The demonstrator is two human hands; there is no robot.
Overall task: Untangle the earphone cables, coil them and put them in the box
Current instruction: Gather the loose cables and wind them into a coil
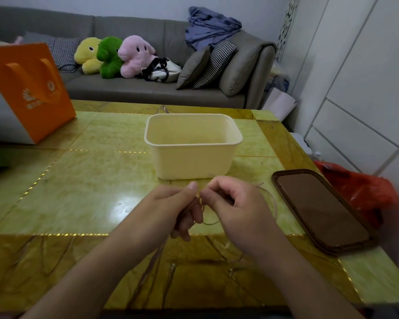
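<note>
Both hands, left [180, 208] and right [235, 203], fingers curled, pinching the thin earphone cable [271, 199] before the box [192, 146].

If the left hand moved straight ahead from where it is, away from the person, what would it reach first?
Most likely the near wall of the cream rectangular plastic box, just beyond the left hand, which grips the thin earphone cable; the depth is uncertain.

the earphone cable [271, 199] is thin and faint — where it passes inside the right hand [235, 210] and left hand [171, 208] is hidden. the orange bag [25, 88] is cut off at the left edge, its print too blurred to read.
</note>
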